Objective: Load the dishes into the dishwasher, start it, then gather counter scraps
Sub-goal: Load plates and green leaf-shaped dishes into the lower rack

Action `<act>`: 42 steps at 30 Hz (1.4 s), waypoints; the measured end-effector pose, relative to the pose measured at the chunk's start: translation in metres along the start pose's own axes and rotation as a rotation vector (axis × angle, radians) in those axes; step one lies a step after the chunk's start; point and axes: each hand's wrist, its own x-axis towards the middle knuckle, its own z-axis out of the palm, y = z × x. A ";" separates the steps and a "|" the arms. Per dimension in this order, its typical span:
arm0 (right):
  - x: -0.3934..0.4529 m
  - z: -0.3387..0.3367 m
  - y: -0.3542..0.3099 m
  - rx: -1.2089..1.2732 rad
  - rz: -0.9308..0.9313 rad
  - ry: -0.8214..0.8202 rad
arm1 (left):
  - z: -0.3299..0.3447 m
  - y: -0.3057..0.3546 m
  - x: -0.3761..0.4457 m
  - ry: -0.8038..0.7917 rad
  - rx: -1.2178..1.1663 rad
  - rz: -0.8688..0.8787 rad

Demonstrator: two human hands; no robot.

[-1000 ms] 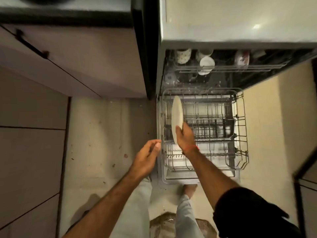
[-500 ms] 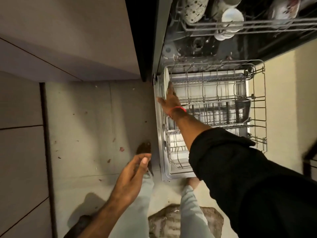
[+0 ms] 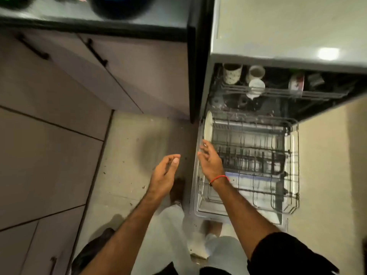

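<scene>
The dishwasher stands open with its lower wire rack pulled out over the door. A white plate stands on edge at the far left end of that rack. My right hand, with a red thread on the wrist, hovers just in front of the plate, fingers spread and holding nothing. My left hand hangs over the floor left of the rack, fingers loosely apart and empty. The upper rack holds several cups and mugs.
A dark counter edge with a dark bowl runs along the top left, above cabinet doors with black handles. Small scraps dot the tiled floor. My legs and feet are below, close to the dishwasher door.
The plate went from my right hand into the rack's far left end and stands there. My right hand has let go and drawn back a little. The view has tilted up.
</scene>
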 end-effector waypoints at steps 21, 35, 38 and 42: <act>-0.300 0.242 -0.197 -0.083 -0.330 -1.021 | -0.283 -0.025 -0.339 1.124 -0.520 0.037; -0.383 0.481 -0.227 -0.200 -0.383 -1.235 | -0.615 -0.222 -0.450 1.549 -0.181 -0.411; -0.385 0.513 -0.231 -0.201 -0.362 -1.222 | -0.661 -0.247 -0.447 1.438 0.017 -0.593; -0.387 0.540 -0.241 -0.206 -0.375 -1.214 | -0.690 -0.266 -0.439 1.205 0.130 -0.837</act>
